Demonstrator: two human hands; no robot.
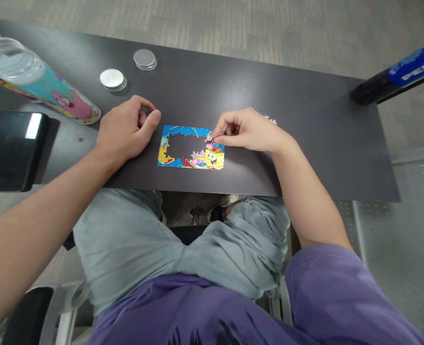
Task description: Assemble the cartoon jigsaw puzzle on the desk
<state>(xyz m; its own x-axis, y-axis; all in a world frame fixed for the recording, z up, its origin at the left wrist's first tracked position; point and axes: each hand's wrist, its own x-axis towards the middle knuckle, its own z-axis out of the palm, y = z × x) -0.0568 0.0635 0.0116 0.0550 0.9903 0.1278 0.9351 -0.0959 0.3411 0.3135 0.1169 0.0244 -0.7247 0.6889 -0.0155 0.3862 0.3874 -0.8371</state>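
A cartoon jigsaw puzzle lies on the dark table, its border joined around a bare middle. My right hand reaches over its right side. Thumb and forefinger are pinched on a small pink puzzle piece at the inner right edge; whether it is fully seated I cannot tell. My left hand rests on the table left of the puzzle, fingers loosely curled in, thumb towards the puzzle, with nothing visible in it. More loose puzzle pieces show behind my right wrist, mostly hidden by it.
Two small stacks of round discs, one white and one grey, sit at the back left. A tall cartoon-printed clear-topped container and a black phone-like slab are at left. A blue Pepsi bottle stands at the right edge.
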